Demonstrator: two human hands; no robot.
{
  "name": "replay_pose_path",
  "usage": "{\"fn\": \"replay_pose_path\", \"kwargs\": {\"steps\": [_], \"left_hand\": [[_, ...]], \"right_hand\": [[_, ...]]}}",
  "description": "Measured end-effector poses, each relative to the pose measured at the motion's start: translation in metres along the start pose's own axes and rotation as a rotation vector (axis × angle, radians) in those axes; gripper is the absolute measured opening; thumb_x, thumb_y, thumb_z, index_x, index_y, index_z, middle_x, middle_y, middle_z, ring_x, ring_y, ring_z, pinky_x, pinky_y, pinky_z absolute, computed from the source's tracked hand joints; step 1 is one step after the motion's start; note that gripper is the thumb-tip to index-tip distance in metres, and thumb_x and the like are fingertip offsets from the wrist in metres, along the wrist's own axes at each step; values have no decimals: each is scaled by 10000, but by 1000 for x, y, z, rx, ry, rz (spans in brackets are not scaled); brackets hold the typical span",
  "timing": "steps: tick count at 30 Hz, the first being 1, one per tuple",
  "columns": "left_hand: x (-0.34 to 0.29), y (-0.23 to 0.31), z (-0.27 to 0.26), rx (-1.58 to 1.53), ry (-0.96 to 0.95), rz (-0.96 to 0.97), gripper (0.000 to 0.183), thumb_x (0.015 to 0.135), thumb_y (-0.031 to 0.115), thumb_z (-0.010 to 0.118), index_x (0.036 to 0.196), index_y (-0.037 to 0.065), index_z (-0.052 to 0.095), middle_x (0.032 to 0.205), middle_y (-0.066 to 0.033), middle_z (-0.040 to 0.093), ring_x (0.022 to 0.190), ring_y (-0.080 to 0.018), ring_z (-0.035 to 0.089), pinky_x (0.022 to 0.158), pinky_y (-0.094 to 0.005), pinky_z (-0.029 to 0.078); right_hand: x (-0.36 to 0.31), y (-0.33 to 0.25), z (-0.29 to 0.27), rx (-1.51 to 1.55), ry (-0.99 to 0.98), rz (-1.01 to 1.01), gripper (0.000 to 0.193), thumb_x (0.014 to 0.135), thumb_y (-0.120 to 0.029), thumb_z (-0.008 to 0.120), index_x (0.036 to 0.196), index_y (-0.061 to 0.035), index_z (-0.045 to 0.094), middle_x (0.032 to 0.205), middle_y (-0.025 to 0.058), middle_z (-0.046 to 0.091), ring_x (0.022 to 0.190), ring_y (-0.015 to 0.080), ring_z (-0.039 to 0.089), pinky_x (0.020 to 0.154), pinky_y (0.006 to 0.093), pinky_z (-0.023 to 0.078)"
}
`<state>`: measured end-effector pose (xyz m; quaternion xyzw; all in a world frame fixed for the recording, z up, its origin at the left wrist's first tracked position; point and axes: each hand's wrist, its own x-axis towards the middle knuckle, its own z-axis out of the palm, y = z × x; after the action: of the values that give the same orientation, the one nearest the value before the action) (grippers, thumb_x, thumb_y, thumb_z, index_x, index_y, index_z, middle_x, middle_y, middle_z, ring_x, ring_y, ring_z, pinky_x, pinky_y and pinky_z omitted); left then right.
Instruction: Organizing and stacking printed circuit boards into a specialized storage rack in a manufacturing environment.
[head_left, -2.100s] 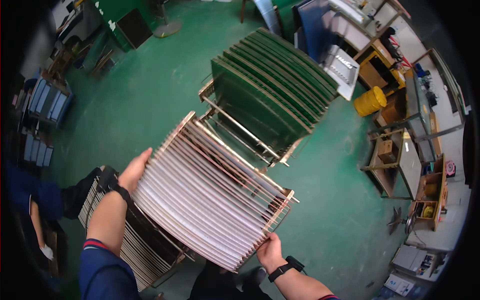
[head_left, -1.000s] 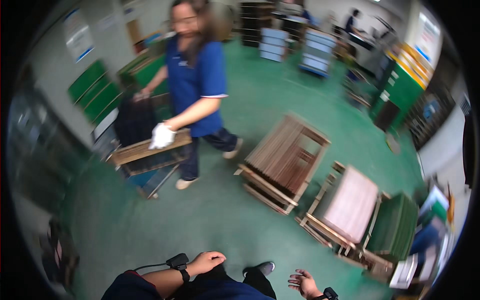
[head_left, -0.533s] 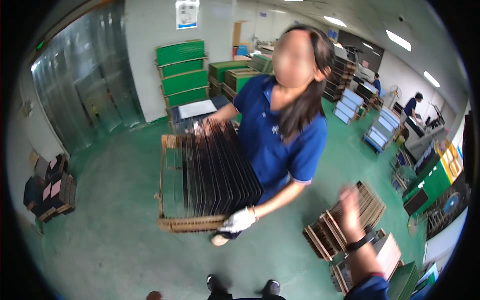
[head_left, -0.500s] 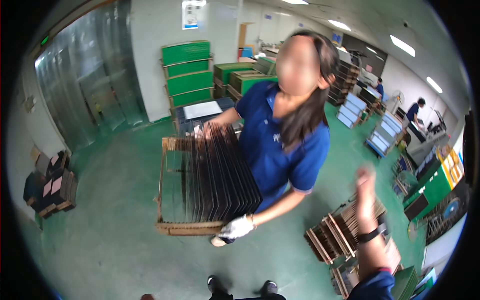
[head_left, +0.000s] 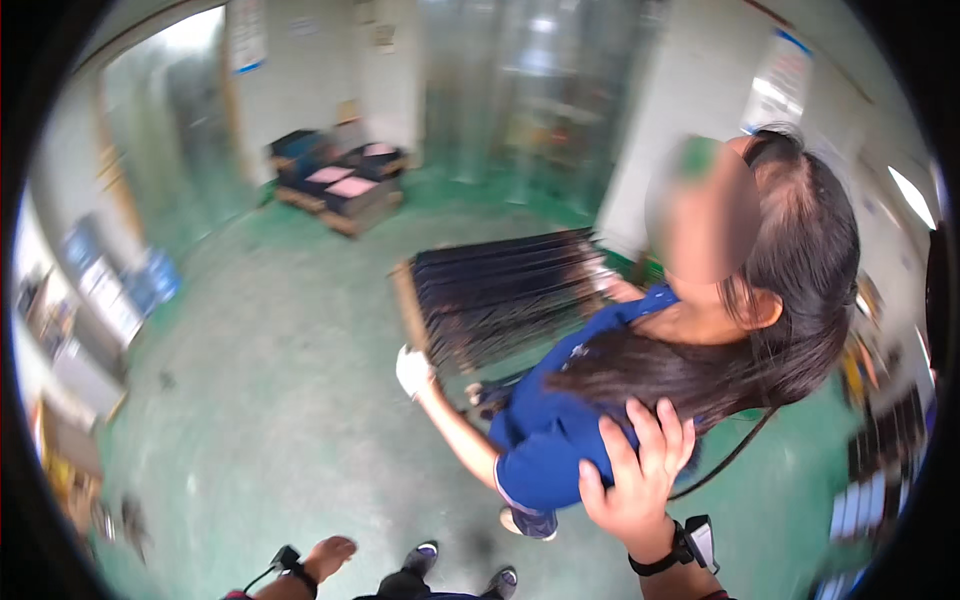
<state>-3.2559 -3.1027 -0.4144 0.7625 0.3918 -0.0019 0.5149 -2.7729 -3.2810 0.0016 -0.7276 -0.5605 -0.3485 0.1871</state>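
My right hand [head_left: 640,480], fingers spread, lies against the upper back or shoulder of a co-worker in a blue shirt [head_left: 555,450]. It grips nothing, and a black strap circles its wrist. Low at the left, my left hand [head_left: 330,553] hangs over the floor, away from other things; its fingers are too blurred to read. A wooden-edged rack of thin dark panels [head_left: 500,290] is carried by the co-worker, whose white-gloved hand [head_left: 412,372] is at its near end. The co-worker's other hand [head_left: 615,285] is at the far end.
Stacked dark boxes with pink sheets [head_left: 350,187] stand by the far wall. Clear plastic strip curtains [head_left: 530,100] hang behind them. Blue containers [head_left: 150,280] are at the left; racks [head_left: 885,435] stand at the right. A dark cord [head_left: 735,455] hangs beside the co-worker.
My view has swung left. The co-worker has turned and now stands nearer on my right, still carrying the rack. My right hand has moved from mid-air onto them; my left hand has appeared.
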Motion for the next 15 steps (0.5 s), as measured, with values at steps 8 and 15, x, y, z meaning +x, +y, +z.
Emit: {"fn": "replay_pose_path", "kwargs": {"steps": [8, 15], "left_hand": [[-69, 29, 38, -449, 166, -683, 486, 964, 394, 677, 1345, 100, 611, 1259, -154, 661, 1119, -269, 614, 940, -443, 518], [57, -31, -16, 403, -415, -670, 533, 944, 555, 563, 1211, 111, 690, 1186, -156, 720, 1118, -342, 667, 985, -440, 498]], "right_hand": [[118, -60, 137, 1024, -130, -553, 372, 845, -221, 695, 1182, -64, 690, 1274, 153, 621, 1145, 372, 609, 980, 509, 495], [-189, 117, 458, 202, -1599, -281, 260, 932, -263, 510, 865, -97, 698, 915, 179, 693, 891, 361, 682, 766, 499, 527]]}}
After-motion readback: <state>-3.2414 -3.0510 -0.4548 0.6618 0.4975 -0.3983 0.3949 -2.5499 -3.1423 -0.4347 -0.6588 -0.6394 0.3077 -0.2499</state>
